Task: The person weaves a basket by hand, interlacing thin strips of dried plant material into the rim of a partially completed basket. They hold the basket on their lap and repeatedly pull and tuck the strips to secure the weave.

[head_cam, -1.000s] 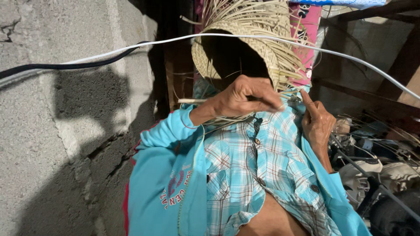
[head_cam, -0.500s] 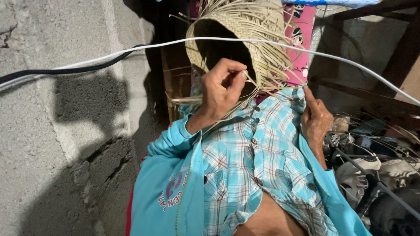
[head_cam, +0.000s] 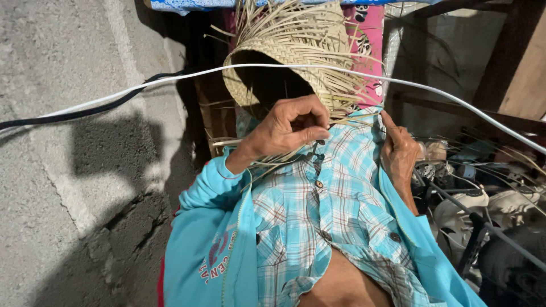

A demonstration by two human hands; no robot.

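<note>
Straw basket (head_cam: 296,51) sits half-woven just past the chest, mouth toward the person. Left hand (head_cam: 287,128) pinches one loose strip (head_cam: 273,161) shut to pull it. Right hand (head_cam: 398,150) rests flat, holding nothing.

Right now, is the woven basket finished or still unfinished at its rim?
Unfinished: loose straw strips stick out all round the basket rim, and the left hand pinches one.

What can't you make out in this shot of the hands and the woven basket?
- Head view: the inside of the woven basket is lost in shadow.
- Left hand: its curled fingers hide what the fingertips pinch.
- Right hand: seen edge-on against the plaid shirt, so its grip is unclear.
- Basket top: cut off by the frame edge.
</note>
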